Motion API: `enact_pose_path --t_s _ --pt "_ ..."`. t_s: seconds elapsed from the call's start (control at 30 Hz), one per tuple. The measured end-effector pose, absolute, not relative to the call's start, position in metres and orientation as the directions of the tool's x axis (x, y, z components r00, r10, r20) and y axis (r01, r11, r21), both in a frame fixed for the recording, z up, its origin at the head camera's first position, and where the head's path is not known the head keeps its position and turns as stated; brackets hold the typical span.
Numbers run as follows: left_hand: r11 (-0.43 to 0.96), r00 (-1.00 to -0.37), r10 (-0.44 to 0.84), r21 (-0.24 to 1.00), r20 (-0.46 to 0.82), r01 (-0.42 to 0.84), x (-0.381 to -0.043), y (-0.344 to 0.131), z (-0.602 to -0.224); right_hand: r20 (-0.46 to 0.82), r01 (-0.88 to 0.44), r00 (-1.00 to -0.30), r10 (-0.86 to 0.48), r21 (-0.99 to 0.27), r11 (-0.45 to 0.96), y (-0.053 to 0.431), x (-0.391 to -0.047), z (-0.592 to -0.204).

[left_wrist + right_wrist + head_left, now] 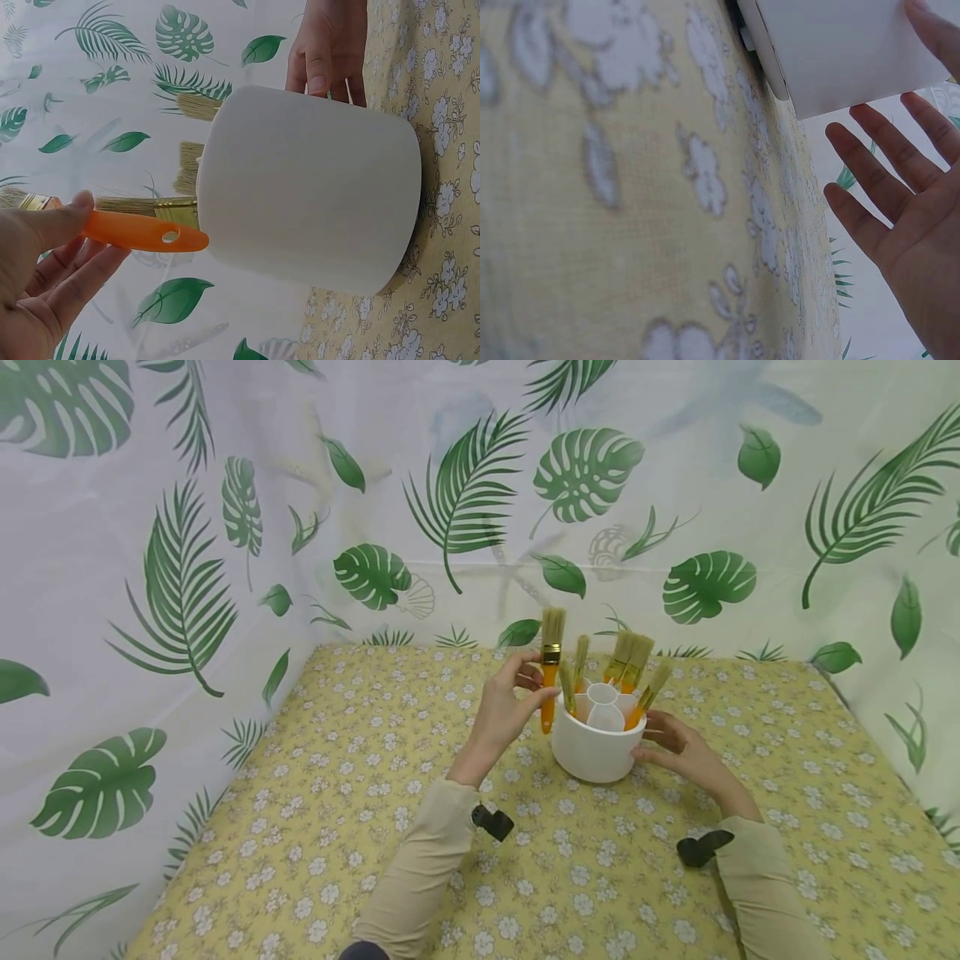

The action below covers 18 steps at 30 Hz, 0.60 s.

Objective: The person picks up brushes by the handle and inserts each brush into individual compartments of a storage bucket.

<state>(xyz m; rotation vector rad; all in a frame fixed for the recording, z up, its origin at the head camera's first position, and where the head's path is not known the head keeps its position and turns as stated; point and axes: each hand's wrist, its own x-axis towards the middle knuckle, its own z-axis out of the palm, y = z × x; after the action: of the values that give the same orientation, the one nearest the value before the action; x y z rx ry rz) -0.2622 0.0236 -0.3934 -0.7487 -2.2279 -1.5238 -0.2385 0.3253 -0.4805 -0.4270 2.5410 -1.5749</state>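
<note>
My left hand [501, 703] pinches a flat paintbrush [142, 231] by its orange handle, bristles up, beside the left rim of a white round holder [597, 757]. In the left wrist view the handle's end overlaps the holder's edge. Several other brushes with pale bristles stand in the holder's compartments, among them a wide brush [637, 658] at the back and a leaning brush [654, 687] at the right. My right hand [686, 758] touches the holder's right side, thumb in front. In the right wrist view its fingers [870, 169] are fairly straight and spread, some tips at the holder's side.
The holder stands on a yellow floral tablecloth [315, 835]. A white leaf-print curtain [480, 560] hangs behind the table and along its sides. Each sleeve carries a black wrist camera, the left camera [492, 822] and the right camera [703, 848].
</note>
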Motion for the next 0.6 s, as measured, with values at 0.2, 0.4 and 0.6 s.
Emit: enact_pose_path --t_s 0.2,0.4,0.6 --pt "0.273 -0.800 0.226 0.752 0.556 0.600 -0.2621 0.0259 -0.3904 0.047 -0.178 -0.952 -0.302 -0.889 0.422 0.3252 -0.2377 -0.4805" --pt "0.269 -0.790 0.221 0.743 0.571 0.613 -0.2615 0.0289 -0.3868 0.047 -0.176 -0.953 -0.300 -0.890 0.420 0.3252 -0.2384 -0.4818" --pt "0.259 -0.776 0.224 0.732 0.589 0.630 -0.2613 0.0316 -0.3838 0.052 -0.181 -0.952 -0.303 -0.892 0.414 0.3260 -0.2396 -0.4829"
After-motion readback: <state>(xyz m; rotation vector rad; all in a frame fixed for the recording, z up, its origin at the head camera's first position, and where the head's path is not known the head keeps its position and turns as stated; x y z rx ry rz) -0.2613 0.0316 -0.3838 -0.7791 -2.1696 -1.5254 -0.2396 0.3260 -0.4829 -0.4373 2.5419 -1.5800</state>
